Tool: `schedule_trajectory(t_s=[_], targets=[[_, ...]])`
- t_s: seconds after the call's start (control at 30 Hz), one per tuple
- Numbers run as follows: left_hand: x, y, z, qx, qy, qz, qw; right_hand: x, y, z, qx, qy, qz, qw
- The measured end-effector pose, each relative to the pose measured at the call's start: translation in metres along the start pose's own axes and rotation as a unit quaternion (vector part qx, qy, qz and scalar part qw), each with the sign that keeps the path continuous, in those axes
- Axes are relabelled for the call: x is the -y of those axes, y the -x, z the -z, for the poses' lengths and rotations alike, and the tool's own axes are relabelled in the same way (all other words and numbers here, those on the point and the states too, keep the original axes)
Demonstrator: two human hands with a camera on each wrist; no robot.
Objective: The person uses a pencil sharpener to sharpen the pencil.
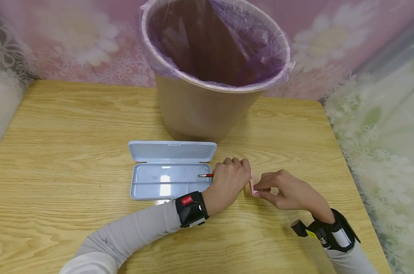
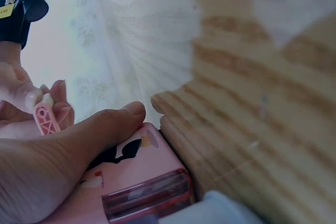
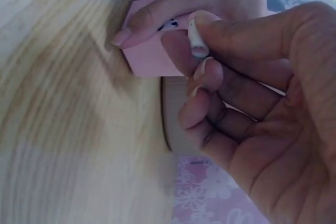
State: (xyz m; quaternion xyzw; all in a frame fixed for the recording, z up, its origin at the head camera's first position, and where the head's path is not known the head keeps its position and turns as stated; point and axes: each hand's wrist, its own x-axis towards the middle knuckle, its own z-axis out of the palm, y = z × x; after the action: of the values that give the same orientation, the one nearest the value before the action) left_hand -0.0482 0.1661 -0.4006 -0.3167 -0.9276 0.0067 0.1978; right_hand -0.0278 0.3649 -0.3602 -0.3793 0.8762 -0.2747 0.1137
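Note:
A pink crank pencil sharpener (image 2: 149,166) with a dark cartoon print and a clear window lies under my left hand (image 1: 229,180), which grips it with the thumb across its printed face. Between the thumb and fingers of my right hand (image 1: 289,190) is the small white knob (image 3: 197,41) of its pink crank arm (image 2: 46,120). From beneath the left hand pokes a red pencil (image 1: 207,175) with a silvery end, reaching over the pencil case; the rest of the pencil is hidden. The pale blue pencil case (image 1: 159,174) lies with its lid up, left of the left hand.
A tall beige bin (image 1: 203,110) with a purple liner (image 1: 268,64) stands on the wooden table (image 1: 73,152) behind the case. Flowered pink cloth (image 1: 107,38) hangs behind, and a pale flowered cloth (image 1: 381,133) lies along the table's right edge.

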Motion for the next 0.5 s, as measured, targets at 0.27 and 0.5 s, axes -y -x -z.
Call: schedule_trajectory(t_s=[0.27, 0.5], targets=[[-0.001, 0.001, -0.003, -0.021, -0.018, -0.001, 0.9996, 0.001, 0.002, 0.017, -0.066, -0.009, 0.033, 0.9972], [-0.001, 0.000, -0.003, -0.032, -0.003, 0.010, 0.9994, -0.009, -0.011, 0.029, -0.114, 0.001, 0.029, 0.9930]])
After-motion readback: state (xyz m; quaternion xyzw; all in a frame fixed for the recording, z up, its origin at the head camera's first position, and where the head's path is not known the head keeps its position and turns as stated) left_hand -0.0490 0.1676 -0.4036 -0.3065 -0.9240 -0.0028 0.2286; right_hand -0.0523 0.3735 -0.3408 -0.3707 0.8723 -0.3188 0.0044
